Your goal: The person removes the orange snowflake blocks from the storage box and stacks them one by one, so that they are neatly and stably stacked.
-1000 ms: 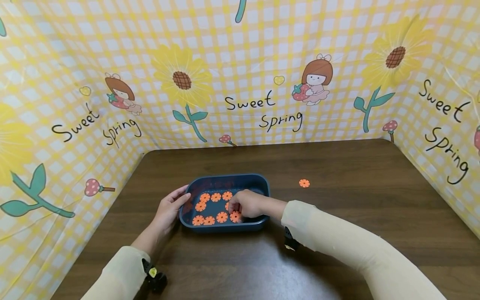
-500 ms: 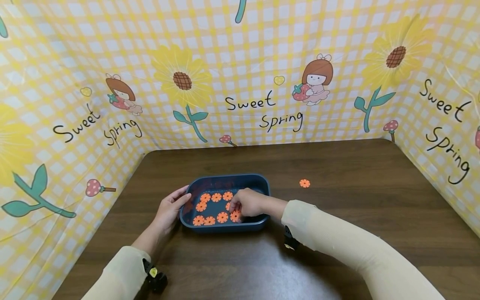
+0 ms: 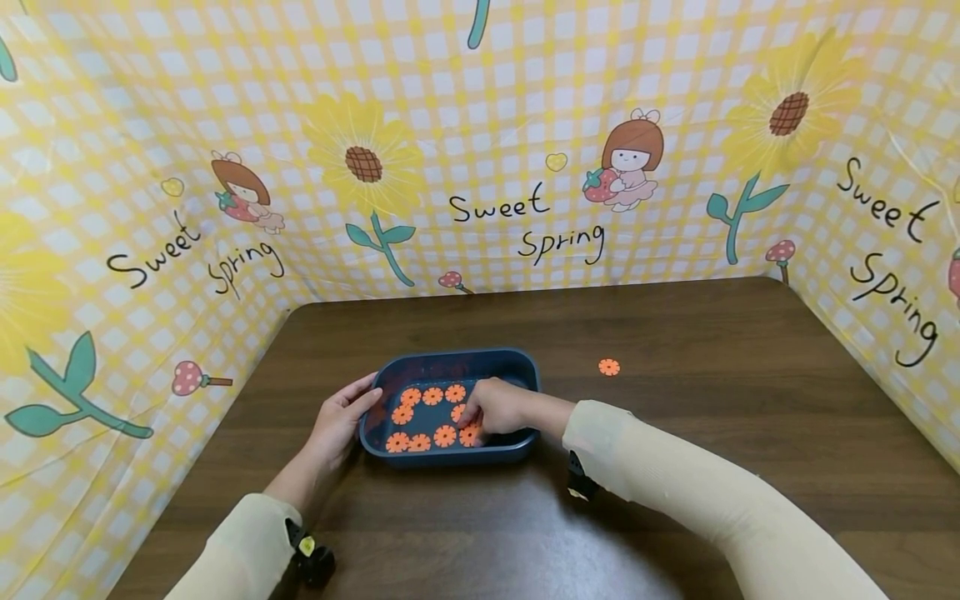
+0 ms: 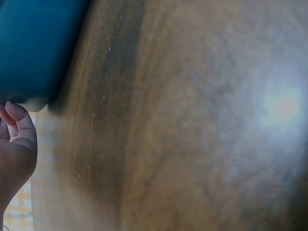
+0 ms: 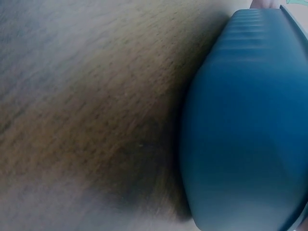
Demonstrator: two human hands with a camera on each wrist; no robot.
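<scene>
Slight finger shift at the right grip (image 3: 501,407), with the tray (image 3: 442,457) and the left grip (image 3: 339,425) as they were half a second ago

Reaching into the right part of the dark blue tray, the bare right grip has its fingers bent downward, close together. A little more of one half-hidden disc (image 3: 457,412), just left of those fingers, now shows. Another, the near disc (image 3: 467,436), lies right at the fingertips and is partly covered by them; whether they pinch it, I cannot tell.

To the left of the right grip, more orange flower-shaped discs (image 3: 445,436) lie on the tray floor: three in a far row, one just nearer at the left end, three along the near side.

Holding the tray's left end, the left grip has its thumb at the rim and its fingers along the outside.

Beyond and to the right of the right grip, outside the tray, a lone disc (image 3: 609,367) lies flat on the brown wooden surface (image 3: 690,392).

Behind each grip is a cream sleeve (image 3: 675,471); farther off, beyond both, hangs a yellow-and-white checked cloth (image 3: 480,108) printed with sunflowers and "Sweet Spring".
</scene>
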